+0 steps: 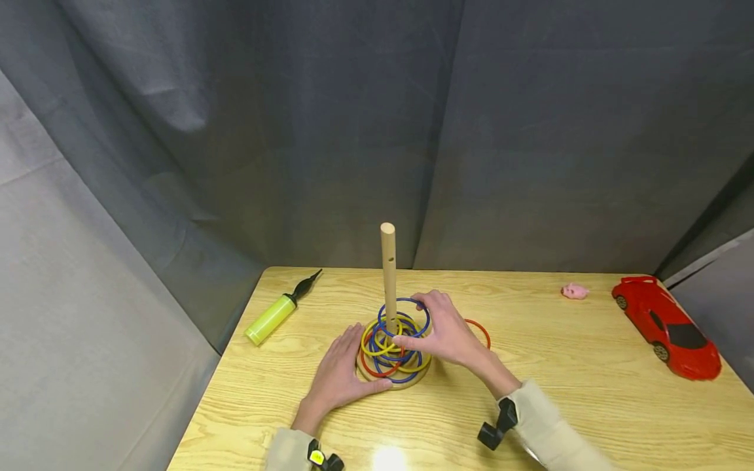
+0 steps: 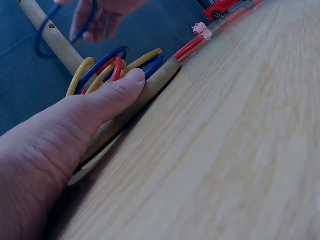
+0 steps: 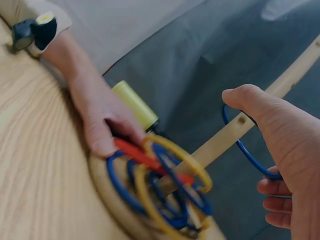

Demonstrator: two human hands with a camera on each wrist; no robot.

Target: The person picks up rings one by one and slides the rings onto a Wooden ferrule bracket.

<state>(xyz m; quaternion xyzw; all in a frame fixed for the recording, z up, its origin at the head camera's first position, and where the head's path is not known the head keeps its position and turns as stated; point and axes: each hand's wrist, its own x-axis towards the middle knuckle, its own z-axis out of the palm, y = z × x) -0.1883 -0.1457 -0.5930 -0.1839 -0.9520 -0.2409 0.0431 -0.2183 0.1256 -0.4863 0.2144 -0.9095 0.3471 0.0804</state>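
Observation:
A wooden peg [image 1: 389, 271] rises from a round wooden base [image 1: 406, 386] with a pile of yellow, blue and red rings around its foot. My right hand [image 1: 444, 330] pinches a blue ring [image 3: 252, 159] between thumb and fingers; the ring encircles the peg above the pile. My left hand [image 1: 338, 373] rests against the left side of the base, fingers straight and spread. Its thumb [image 2: 120, 95] lies along the near rim, beside the loose rings.
Right of the base a red ring [image 1: 484, 330] lies on the wooden table [image 1: 530, 392]. A green hand pump [image 1: 273, 317] is at the left. Toward the right are a pink toy pig [image 1: 574, 291] and a red toy car [image 1: 668, 330]. Grey curtain [image 1: 330, 131] hangs behind.

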